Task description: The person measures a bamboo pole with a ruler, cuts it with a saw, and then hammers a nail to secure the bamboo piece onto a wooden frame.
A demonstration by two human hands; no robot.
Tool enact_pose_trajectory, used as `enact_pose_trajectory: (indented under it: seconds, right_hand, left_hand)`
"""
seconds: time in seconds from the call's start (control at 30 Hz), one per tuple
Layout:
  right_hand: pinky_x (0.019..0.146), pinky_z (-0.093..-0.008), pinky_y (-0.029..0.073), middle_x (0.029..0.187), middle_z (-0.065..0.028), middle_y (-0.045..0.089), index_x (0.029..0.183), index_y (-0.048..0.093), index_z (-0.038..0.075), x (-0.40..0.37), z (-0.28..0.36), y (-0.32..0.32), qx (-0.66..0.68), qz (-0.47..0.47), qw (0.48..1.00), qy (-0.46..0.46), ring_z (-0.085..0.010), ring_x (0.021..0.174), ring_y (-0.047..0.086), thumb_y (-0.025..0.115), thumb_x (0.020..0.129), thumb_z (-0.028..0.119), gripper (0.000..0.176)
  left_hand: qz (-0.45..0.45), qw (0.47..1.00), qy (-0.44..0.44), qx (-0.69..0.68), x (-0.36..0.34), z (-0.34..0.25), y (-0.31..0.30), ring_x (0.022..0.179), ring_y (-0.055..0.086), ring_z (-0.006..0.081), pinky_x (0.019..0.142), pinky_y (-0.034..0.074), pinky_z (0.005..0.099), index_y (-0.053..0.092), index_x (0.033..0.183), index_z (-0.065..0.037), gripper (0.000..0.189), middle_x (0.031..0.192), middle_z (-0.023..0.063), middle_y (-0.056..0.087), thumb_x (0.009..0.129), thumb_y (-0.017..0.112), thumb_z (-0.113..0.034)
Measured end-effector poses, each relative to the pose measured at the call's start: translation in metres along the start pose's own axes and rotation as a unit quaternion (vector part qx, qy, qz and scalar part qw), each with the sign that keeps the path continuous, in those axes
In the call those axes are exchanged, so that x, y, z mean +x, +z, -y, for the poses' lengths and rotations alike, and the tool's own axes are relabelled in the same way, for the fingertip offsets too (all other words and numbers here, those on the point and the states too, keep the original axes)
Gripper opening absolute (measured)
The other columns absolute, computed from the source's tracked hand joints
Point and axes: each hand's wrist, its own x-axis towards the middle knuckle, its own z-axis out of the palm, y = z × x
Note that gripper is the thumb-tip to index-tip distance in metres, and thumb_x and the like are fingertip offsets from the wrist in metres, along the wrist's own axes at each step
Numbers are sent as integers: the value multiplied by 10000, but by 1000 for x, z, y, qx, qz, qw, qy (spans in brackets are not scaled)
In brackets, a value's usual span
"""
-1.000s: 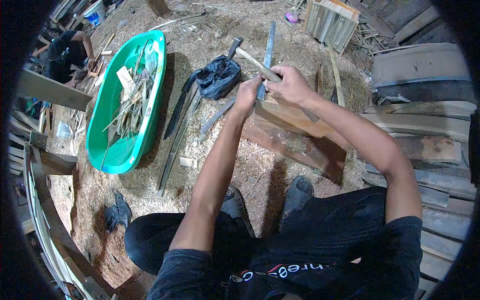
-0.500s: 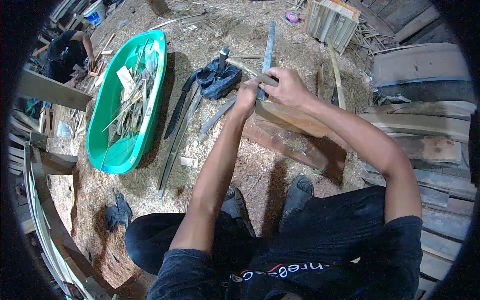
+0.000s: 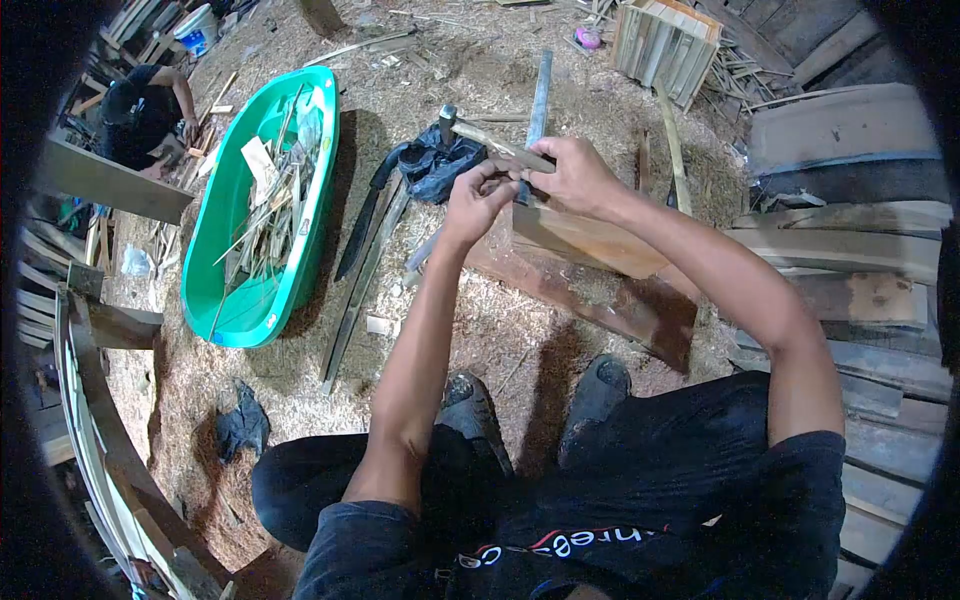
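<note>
My right hand point(image 3: 575, 175) is closed round the wooden handle of a hammer point(image 3: 490, 140), whose metal head points left over a black plastic bag point(image 3: 440, 170). Close against it, my left hand point(image 3: 485, 195) has its fingers curled, thumb and fingertips together; whatever they pinch is too small to make out. A long grey strip point(image 3: 540, 95) runs up to the hands from the far side. Below the hands stands a wooden block point(image 3: 590, 240), on or against a reddish plank point(image 3: 575, 305) on the ground.
A green tub point(image 3: 200, 265) of wood scraps stands left. Beside it lie a sheathed-looking dark blade point(image 3: 358, 232) and a long strip point(image 3: 355, 310). Stacked boards point(image 3: 850, 250) line the right. Another person point(image 3: 145, 110) crouches at far left. Shavings cover the floor.
My left hand has shifted slightly left and its fingers have turned and curled more into view. My right hand stays almost in place with the hammer. The view has shifted slightly.
</note>
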Motion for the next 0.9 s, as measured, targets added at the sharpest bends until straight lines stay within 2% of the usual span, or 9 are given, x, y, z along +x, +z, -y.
enact_pose_trajectory:
  seconds: [0.1,0.2,0.23,0.3,0.43,0.5,0.7,0.8,0.9]
  right_hand:
    - [650,-349,497,760,-156,678,971,695,0,1,-2,2,9,-5,1000,-8,-152,686,634,720,780,190,270]
    - [657,-352,499,768,-159,681,954,692,-2,1,-1,0,-25,6,1000,3,-166,688,638,728,772,193,269]
    - [668,-373,503,779,-171,680,946,693,6,1,0,-1,-17,10,1000,6,-215,710,652,729,775,203,264]
    - [692,-414,510,800,-196,679,931,696,22,1,2,-2,-2,19,1000,10,-311,752,681,732,780,224,255]
    - [686,-414,509,783,-194,678,915,701,19,-3,4,-4,0,9,1000,-1,-310,733,679,739,782,236,258]
    - [681,-412,508,775,-195,679,914,705,18,-4,3,-5,-4,24,1000,3,-311,719,677,745,782,250,270]
    - [654,-397,493,730,-164,674,939,715,18,-2,-9,-5,34,26,999,-15,-271,663,656,696,825,260,269]
    - [620,-337,466,753,-97,663,969,687,-23,-2,-12,-15,38,27,999,22,-132,682,585,680,867,250,292]
    - [588,-321,447,722,-45,611,1021,657,4,-12,-9,-26,52,-21,998,0,-115,661,560,630,917,252,270]
  left_hand:
    - [11,995,5,96,-1,-10,-2,838,595,79,745,501,249,660,1048,8,215,920,12,651,849,712,-56]
    - [-20,982,-53,181,1,-20,4,793,610,82,714,504,243,698,954,18,172,878,38,667,819,747,-77]
    - [-26,974,-80,209,1,-24,5,798,620,88,717,510,244,707,931,22,167,883,52,669,810,755,-83]
    - [-52,981,-49,180,0,-17,10,765,621,88,694,507,245,720,905,22,147,854,55,678,811,755,-86]
    - [-73,984,13,159,0,-6,12,745,623,89,667,497,243,732,902,24,139,815,55,689,813,750,-82]
    - [-59,979,4,195,1,-7,9,723,595,75,656,476,237,733,897,15,114,805,30,686,816,748,-63]
    - [-56,983,1,177,1,-1,7,762,590,72,676,466,234,745,898,-5,104,832,20,687,810,759,-59]
    - [-68,983,18,171,-1,0,10,782,590,73,696,469,239,746,898,-5,111,833,19,684,810,765,-70]
    - [-88,983,31,159,-4,5,13,768,589,77,698,468,234,742,901,-1,118,835,18,682,822,764,-85]
